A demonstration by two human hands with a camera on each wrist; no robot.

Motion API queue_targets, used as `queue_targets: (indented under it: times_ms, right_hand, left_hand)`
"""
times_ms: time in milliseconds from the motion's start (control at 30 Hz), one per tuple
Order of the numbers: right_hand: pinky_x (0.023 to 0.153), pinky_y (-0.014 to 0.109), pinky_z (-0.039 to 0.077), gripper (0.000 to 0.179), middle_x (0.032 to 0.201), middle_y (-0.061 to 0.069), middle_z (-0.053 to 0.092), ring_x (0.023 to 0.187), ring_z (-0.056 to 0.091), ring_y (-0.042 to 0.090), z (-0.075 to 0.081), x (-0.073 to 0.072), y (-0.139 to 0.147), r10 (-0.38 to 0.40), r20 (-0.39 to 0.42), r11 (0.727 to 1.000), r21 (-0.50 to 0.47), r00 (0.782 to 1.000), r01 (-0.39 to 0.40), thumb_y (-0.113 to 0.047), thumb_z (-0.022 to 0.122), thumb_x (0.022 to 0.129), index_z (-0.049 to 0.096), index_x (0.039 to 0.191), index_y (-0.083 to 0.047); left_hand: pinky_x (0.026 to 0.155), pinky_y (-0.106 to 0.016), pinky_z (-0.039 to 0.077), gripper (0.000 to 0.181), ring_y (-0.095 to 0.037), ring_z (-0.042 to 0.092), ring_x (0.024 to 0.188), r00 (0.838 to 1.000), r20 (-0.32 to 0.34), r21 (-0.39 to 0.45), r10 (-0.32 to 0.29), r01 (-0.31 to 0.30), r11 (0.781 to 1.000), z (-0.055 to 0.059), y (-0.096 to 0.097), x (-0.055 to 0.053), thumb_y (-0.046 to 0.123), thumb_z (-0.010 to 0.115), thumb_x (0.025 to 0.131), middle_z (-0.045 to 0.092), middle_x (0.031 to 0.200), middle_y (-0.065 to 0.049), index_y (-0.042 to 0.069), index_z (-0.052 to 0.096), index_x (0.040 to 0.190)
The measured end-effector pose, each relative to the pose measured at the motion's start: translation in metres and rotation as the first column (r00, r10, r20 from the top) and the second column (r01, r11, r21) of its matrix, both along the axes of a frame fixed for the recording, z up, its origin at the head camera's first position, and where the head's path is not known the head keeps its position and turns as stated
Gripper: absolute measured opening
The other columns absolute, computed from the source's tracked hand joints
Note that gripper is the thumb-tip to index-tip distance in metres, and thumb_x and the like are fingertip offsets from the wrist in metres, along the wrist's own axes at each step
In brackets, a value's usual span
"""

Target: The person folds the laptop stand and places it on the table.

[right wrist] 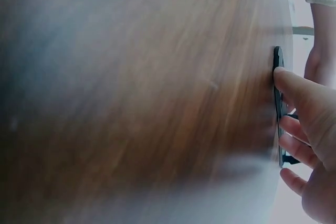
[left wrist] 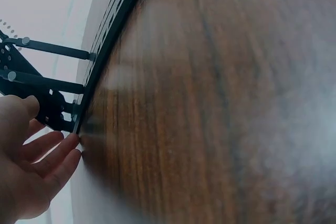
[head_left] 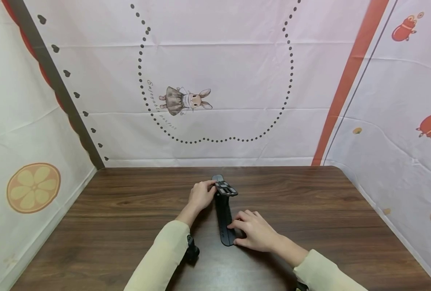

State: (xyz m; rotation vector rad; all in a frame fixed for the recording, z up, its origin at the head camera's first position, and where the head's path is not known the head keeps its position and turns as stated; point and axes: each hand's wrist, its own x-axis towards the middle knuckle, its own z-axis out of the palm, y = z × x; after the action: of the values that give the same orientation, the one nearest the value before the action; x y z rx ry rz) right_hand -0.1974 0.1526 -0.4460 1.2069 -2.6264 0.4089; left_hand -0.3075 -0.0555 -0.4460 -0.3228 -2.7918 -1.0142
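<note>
A black folding stand [head_left: 222, 216] lies lengthwise on the table, its long flat base rounded at both ends. Above the base's far half, thin struts [left wrist: 58, 50] hold up a slotted plate [head_left: 226, 188]. My left hand [head_left: 200, 196] is at the stand's far left side. Its thumb presses the plate in the left wrist view, while the other fingers reach to the base's edge. My right hand [head_left: 253, 231] holds the near end of the base, index finger on top and thumb at the rim. In the right wrist view the base [right wrist: 277, 59] shows edge-on beside that thumb.
The brown wood-grain table [head_left: 135, 202] runs back to a pale printed cloth [head_left: 237, 81] hanging behind it. More cloth hangs at both sides. A black wrist device [head_left: 191, 250] sits on the left forearm.
</note>
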Motion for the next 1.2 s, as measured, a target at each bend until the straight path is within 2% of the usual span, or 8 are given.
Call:
queue_targets:
  times_ms: [233, 500, 600, 767, 833, 933, 1033, 1200]
  right_hand:
    - [0.078, 0.036, 0.040, 0.033, 0.101, -0.008, 0.053, 0.083, 0.043, 0.007, 0.001, 0.003, -0.005, -0.026, -0.003, 1.000, -0.006, 1.000, 0.026, -0.036, 0.072, 0.076, 0.066, 0.105, -0.023]
    - [0.076, 0.036, 0.040, 0.032, 0.104, -0.005, 0.053, 0.086, 0.045, 0.010, 0.001, 0.004, -0.011, -0.052, 0.010, 0.998, 0.027, 0.999, 0.052, -0.038, 0.071, 0.078, 0.065, 0.105, -0.022]
    - [0.077, 0.037, 0.040, 0.033, 0.104, -0.005, 0.053, 0.087, 0.046, 0.011, 0.002, 0.004, -0.013, -0.058, 0.010, 0.998, 0.035, 0.998, 0.058, -0.038, 0.071, 0.078, 0.065, 0.105, -0.022]
    - [0.078, 0.038, 0.041, 0.033, 0.104, -0.004, 0.053, 0.088, 0.048, 0.012, 0.004, 0.004, -0.016, -0.058, 0.004, 0.997, 0.043, 0.998, 0.058, -0.038, 0.071, 0.078, 0.065, 0.105, -0.021]
    - [0.078, 0.039, 0.042, 0.033, 0.103, -0.003, 0.053, 0.088, 0.047, 0.012, 0.004, 0.004, -0.018, -0.060, 0.009, 0.997, 0.048, 0.998, 0.060, -0.038, 0.071, 0.078, 0.065, 0.105, -0.021]
    - [0.077, 0.039, 0.042, 0.032, 0.103, -0.004, 0.053, 0.087, 0.047, 0.011, 0.004, 0.004, -0.019, -0.066, 0.010, 0.996, 0.056, 0.998, 0.065, -0.038, 0.071, 0.078, 0.065, 0.105, -0.020]
    - [0.077, 0.038, 0.042, 0.032, 0.102, -0.004, 0.053, 0.084, 0.046, 0.011, 0.003, 0.004, -0.020, -0.064, -0.004, 0.996, 0.057, 0.998, 0.064, -0.038, 0.071, 0.078, 0.065, 0.104, -0.021]
    - [0.076, 0.038, 0.042, 0.032, 0.102, -0.004, 0.052, 0.084, 0.045, 0.010, 0.004, 0.004, -0.020, -0.062, 0.006, 0.996, 0.061, 0.998, 0.062, -0.038, 0.071, 0.078, 0.065, 0.105, -0.021]
  left_hand:
    - [0.048, -0.027, 0.036, 0.033, -0.012, 0.042, 0.045, 0.999, 0.037, 0.022, -0.022, 0.021, 1.000, 0.002, 0.002, -0.001, 0.023, 0.052, 0.093, 0.064, 0.074, -0.004, 0.017, 0.059, 0.125]
    - [0.044, -0.025, 0.035, 0.033, -0.011, 0.038, 0.040, 0.998, 0.039, 0.034, -0.042, 0.040, 0.999, 0.000, 0.004, -0.003, 0.021, 0.050, 0.094, 0.055, 0.060, 0.001, 0.016, 0.058, 0.126]
    - [0.044, -0.025, 0.034, 0.034, -0.011, 0.037, 0.039, 0.998, 0.041, 0.035, -0.040, 0.039, 0.999, -0.001, 0.004, -0.004, 0.020, 0.049, 0.094, 0.056, 0.057, -0.006, 0.016, 0.057, 0.126]
    - [0.045, -0.025, 0.034, 0.033, -0.011, 0.037, 0.040, 0.999, 0.026, 0.032, -0.028, 0.027, 0.999, -0.001, 0.004, -0.004, 0.019, 0.050, 0.093, 0.062, 0.069, -0.010, 0.015, 0.058, 0.125]
    - [0.044, -0.025, 0.033, 0.033, -0.011, 0.037, 0.040, 0.999, 0.022, 0.036, -0.024, 0.023, 0.999, -0.001, 0.003, -0.004, 0.017, 0.051, 0.093, 0.061, 0.066, -0.006, 0.015, 0.059, 0.125]
    - [0.043, -0.025, 0.032, 0.033, -0.011, 0.036, 0.039, 0.999, 0.025, 0.035, -0.027, 0.026, 0.999, -0.001, 0.003, -0.004, 0.016, 0.051, 0.093, 0.051, 0.053, -0.004, 0.014, 0.058, 0.125]
    - [0.043, -0.025, 0.031, 0.033, -0.012, 0.035, 0.039, 0.999, 0.027, 0.035, -0.024, 0.023, 0.999, 0.000, 0.004, -0.004, 0.016, 0.051, 0.093, 0.047, 0.050, -0.001, 0.013, 0.058, 0.125]
    - [0.047, -0.027, 0.034, 0.034, -0.015, 0.039, 0.043, 0.999, 0.043, 0.019, -0.012, 0.011, 1.000, 0.000, 0.005, -0.003, 0.017, 0.051, 0.093, 0.057, 0.061, -0.005, 0.015, 0.057, 0.127]
